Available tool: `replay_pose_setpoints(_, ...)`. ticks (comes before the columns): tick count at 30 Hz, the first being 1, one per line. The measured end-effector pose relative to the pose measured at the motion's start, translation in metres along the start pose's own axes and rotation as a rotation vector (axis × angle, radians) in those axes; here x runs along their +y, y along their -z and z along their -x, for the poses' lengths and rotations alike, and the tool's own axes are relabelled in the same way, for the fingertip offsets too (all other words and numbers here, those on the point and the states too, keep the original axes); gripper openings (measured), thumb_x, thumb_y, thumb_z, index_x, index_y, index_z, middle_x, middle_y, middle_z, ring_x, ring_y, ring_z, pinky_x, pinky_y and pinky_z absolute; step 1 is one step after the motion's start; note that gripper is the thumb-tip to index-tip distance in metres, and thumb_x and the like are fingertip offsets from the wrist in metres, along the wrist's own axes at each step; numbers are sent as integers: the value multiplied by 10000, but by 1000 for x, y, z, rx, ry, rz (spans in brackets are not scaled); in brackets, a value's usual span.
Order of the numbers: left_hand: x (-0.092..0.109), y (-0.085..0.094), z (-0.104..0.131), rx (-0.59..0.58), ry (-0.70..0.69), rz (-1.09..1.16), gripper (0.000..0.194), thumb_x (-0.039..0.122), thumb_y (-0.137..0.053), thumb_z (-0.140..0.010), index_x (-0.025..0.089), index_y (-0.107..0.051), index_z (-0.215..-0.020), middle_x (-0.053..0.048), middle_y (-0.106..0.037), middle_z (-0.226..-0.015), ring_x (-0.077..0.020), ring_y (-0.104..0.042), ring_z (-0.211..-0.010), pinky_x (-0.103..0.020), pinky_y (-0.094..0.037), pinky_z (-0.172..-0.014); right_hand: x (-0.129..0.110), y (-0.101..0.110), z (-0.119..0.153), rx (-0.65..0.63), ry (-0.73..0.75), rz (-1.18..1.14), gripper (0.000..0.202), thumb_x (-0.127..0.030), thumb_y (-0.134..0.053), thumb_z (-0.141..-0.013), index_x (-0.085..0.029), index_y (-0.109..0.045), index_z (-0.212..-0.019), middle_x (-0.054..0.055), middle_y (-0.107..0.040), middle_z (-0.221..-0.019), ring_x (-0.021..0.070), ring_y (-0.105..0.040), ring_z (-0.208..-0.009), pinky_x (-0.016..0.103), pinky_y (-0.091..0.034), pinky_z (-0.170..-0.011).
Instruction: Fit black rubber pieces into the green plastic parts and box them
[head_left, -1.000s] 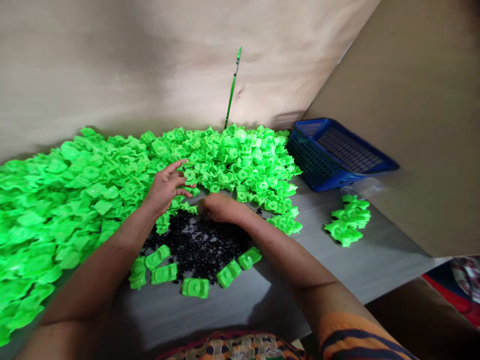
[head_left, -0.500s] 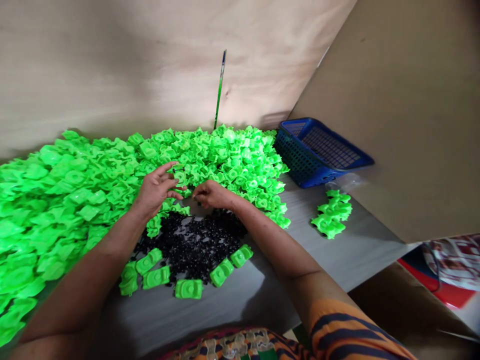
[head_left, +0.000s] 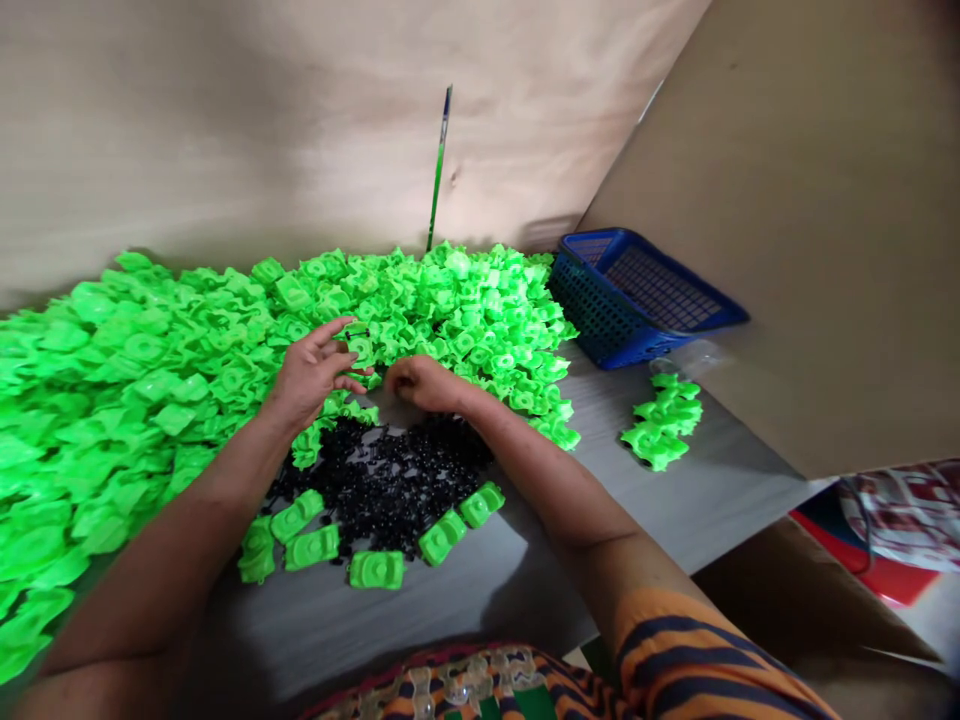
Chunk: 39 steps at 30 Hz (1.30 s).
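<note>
My left hand [head_left: 311, 375] grips a green toy car body [head_left: 361, 345] by its edges, between thumb and fingers. A dark wheel axle seems to lie across its upper end. Just to the right, my right hand [head_left: 424, 383] is closed with the fingertips curled in; whatever they pinch is hidden. Below both hands spreads a heap of small black wheel axles [head_left: 397, 480]. Several green car bodies lie around its near side, one of them a car body [head_left: 376, 570] at the front. Behind and to the left rises a big pile of green car bodies [head_left: 172, 370].
A blue plastic basket [head_left: 600, 315] stands at the back right against the board. In front of it sits a short row of green cars [head_left: 664, 425] on the grey table [head_left: 555, 600]. A thin green and blue stick [head_left: 438, 170] stands upright behind the pile.
The car body in my left hand has turned so that more of its face shows. My right hand stays close by, its fingers curled further in. The view has shifted slightly.
</note>
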<state>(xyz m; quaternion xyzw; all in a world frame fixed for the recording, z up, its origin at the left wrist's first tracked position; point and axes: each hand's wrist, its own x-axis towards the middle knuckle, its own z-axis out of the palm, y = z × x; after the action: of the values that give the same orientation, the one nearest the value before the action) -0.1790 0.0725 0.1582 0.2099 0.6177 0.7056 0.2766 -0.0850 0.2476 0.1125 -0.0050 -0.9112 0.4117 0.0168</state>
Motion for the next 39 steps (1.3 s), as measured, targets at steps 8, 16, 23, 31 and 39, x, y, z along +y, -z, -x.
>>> replay_pose_setpoints(8, 4, 0, 1, -12, 11, 10, 750, 156, -747, -649, 118, -645, -1391, 106, -520, -627, -213, -775, -652, -246, -608, -507, -3, 11, 4, 65, 23, -338, 162, -80, -532, -646, -178, -604, -753, -73, -536, -641, 89, -454, -607, 214, -342, -635)
replay_pose_setpoints(16, 2, 1, 0, -7, 2, 8, 715, 162, -770, -653, 119, -665, -1358, 98, -521, -623, -218, -768, -638, -250, -606, -491, -12, 0, 4, 87, -22, -235, 194, -39, -542, -635, -195, -540, -751, -70, -503, -691, 107, -452, -660, 228, -337, -652)
replay_pose_setpoints(23, 2, 0, 1, -6, 6, -8, 700, 167, -766, -654, 121, -674, -1347, 100, -517, -608, -214, -763, -617, -248, -609, -489, -11, -11, 1, 103, -36, 126, 159, -11, -628, -662, -155, -634, -729, -6, -599, -825, 129, -515, -760, 238, -391, -710)
replay_pose_setpoints(31, 8, -2, 3, 0, 15, -7, 751, 156, -752, -637, 88, -646, -1377, 118, -486, -586, -228, -773, -628, -255, -612, -474, 2, -15, -5, 74, 12, 176, 203, 11, -637, -713, -144, -763, -753, 17, -690, -804, 148, -600, -800, 235, -428, -733)
replay_pose_setpoints(39, 6, -2, 2, 1, 22, 8, 741, 153, -753, -621, 94, -646, -1352, 115, -520, -599, -226, -772, -621, -259, -609, -464, 1, -14, -3, 37, -3, 144, 181, -2, -685, -735, -154, -781, -758, -24, -656, -682, 126, -540, -684, 240, -382, -688)
